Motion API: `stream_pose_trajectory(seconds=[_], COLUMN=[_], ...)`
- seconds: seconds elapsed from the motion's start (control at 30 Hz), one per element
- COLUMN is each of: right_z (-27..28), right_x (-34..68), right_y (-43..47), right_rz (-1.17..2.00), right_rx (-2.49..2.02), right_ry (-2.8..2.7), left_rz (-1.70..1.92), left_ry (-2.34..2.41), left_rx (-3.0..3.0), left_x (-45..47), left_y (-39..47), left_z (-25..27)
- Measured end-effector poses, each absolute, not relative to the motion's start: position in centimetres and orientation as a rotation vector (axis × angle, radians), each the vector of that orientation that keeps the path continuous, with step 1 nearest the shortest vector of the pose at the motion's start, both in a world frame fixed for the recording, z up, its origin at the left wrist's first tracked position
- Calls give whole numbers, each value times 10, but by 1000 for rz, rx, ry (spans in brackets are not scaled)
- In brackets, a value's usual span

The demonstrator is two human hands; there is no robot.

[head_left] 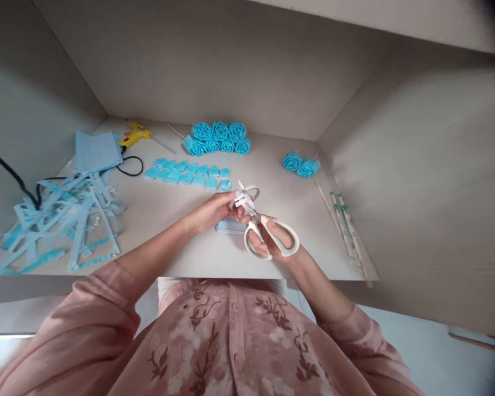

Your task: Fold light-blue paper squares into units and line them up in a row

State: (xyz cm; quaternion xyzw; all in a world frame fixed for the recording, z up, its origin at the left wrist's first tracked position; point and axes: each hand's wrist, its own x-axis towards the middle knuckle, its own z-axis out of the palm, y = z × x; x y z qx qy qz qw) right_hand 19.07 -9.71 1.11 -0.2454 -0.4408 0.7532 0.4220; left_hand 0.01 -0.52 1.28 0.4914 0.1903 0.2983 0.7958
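Note:
My right hand grips a pair of scissors with cream handles, fingers through the loops. The blades point up and away from me and stand slightly apart. My left hand pinches a thin whitish strip, which curls into a loop beside the blades. The strip crosses near the blades; whether they touch it I cannot tell. Under my hands lies a flat pale blue folded piece, partly covered. Just beyond my left hand, small blue petal-shaped pieces are laid out in two rows.
Several blue roses are bunched at the back, and two more blue roses lie to the right. A yellow glue gun rests back left, near stacked blue sheets and a scrap heap. Thin sticks lie along the right wall.

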Motion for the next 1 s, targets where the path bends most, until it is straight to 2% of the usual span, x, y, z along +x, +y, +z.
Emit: stream_pose_trajectory(seconds=[0.27,0.47,0.87,1.0], right_z=[14,21,40,43], right_x=[196,201,209,199], right_y=[-100,-111,-115,-123], right_rz=[1983,1999,1867,1752], right_rx=[-625,-643,-1235,-1298], right_ry=[-891,-1060,-1387,-1490], left_rz=[635,574,478,481], left_ry=[393,388,498,496], left_rx=[1052,940,1335,1404], left_x=[-1,-6,-16,-13], left_y=[-4,-3,2,1], left_z=[19,32,39,36])
